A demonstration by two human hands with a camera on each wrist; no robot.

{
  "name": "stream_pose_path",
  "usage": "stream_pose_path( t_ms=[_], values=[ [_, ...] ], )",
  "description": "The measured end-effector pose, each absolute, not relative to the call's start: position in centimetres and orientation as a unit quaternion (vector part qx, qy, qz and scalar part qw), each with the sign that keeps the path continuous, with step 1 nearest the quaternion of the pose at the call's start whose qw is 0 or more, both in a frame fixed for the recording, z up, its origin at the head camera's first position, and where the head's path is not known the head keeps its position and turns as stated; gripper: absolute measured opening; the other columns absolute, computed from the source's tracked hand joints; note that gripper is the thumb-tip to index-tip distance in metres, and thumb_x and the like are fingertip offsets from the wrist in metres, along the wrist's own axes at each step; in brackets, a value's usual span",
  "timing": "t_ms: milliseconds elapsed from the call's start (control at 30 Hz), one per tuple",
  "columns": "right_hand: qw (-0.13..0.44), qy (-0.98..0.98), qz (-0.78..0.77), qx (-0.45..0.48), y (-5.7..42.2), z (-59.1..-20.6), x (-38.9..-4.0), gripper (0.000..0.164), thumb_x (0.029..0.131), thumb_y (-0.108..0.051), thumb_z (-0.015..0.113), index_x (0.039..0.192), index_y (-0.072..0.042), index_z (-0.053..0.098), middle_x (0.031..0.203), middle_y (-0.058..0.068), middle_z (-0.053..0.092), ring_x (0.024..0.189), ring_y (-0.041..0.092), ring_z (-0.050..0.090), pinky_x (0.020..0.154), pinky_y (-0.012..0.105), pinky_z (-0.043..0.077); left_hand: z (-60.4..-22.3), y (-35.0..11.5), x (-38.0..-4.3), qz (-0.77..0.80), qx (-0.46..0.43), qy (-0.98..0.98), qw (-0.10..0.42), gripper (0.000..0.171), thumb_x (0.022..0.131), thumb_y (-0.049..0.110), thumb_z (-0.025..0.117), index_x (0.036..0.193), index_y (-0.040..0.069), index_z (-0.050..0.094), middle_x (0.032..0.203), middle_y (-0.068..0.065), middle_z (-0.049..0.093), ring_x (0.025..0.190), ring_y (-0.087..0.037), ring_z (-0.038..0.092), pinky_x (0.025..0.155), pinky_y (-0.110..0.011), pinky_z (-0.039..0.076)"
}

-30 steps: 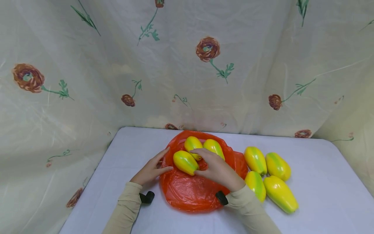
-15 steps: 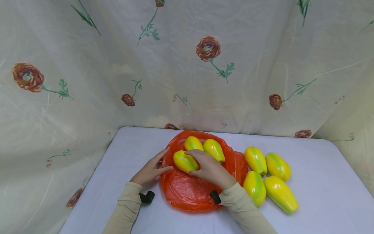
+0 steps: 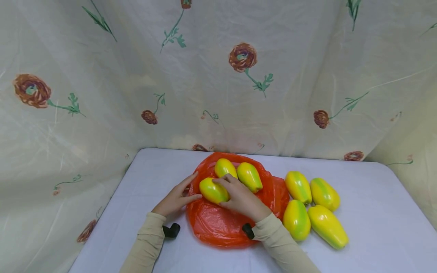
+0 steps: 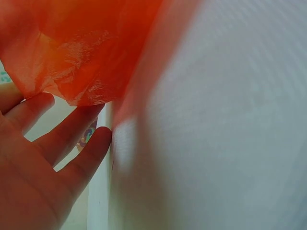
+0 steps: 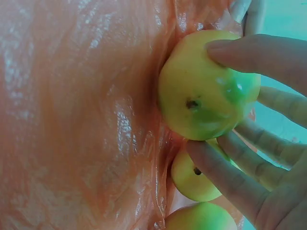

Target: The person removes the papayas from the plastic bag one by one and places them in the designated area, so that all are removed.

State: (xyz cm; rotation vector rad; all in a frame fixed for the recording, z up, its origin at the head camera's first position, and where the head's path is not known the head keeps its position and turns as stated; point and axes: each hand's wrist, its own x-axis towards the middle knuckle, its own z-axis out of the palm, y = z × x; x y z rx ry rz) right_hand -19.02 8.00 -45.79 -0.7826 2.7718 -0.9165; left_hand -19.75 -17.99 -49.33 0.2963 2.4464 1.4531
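In the head view a red plastic bag (image 3: 222, 223) lies spread on the table, with three yellow-green papayas on it. My right hand (image 3: 244, 199) holds the nearest papaya (image 3: 213, 191), thumb on one side and fingers on the other. The right wrist view shows this papaya (image 5: 206, 86) end-on, a dark spot on its tip. Close behind it are a second papaya (image 3: 224, 167) and a third papaya (image 3: 249, 176). At the bag's left edge my left hand (image 3: 175, 197) has its fingers spread. Its straight fingers touch the red film (image 4: 81, 62) in the left wrist view.
Several more papayas (image 3: 326, 225) lie grouped on the white-covered table (image 3: 375, 220), right of the bag and close to my right sleeve (image 3: 278, 235). A flower-patterned curtain (image 3: 205, 76) hangs behind the table.
My right hand has moved left and closed round the nearest papaya, which has shifted slightly left. The left hand has stayed at the bag's edge.
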Motion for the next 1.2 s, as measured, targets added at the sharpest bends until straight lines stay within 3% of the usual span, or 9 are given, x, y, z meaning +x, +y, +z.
stream_pose_path(
  t_ms=[300,567,1200],
  values=[
    [0.079,0.91,-0.306,-0.268,7.9,-45.9,-18.8,0.079,0.089,-0.02,0.082,0.158,-0.029,0.043,0.157,-0.001,0.051,0.135,0.022,0.055,0.109,0.048,0.054,-49.3,-18.0,-19.7,0.51,0.102,0.843,0.138,0.081,0.094,0.038,0.075,0.161,0.043,0.03,0.168,0.004,0.035,0.151,-0.027,0.042,0.117,-0.05,0.046],
    [0.064,0.905,-0.317,-0.276,8.2,-46.0,-18.7,0.076,0.089,-0.021,0.082,0.156,-0.025,0.046,0.156,0.0,0.052,0.134,0.024,0.056,0.109,0.047,0.054,-49.4,-18.0,-19.7,0.509,0.101,0.844,0.139,0.082,0.094,0.039,0.076,0.161,0.044,0.029,0.167,0.004,0.037,0.149,-0.027,0.044,0.118,-0.05,0.046],
    [0.07,0.902,-0.346,-0.25,9.7,-45.4,-18.3,0.077,0.088,-0.023,0.084,0.154,-0.032,0.047,0.156,-0.005,0.051,0.142,0.023,0.05,0.109,0.048,0.054,-49.3,-17.9,-19.6,0.502,0.092,0.849,0.137,0.081,0.095,0.033,0.075,0.161,0.043,0.03,0.166,0.003,0.04,0.145,-0.027,0.047,0.115,-0.049,0.049]
  ],
)
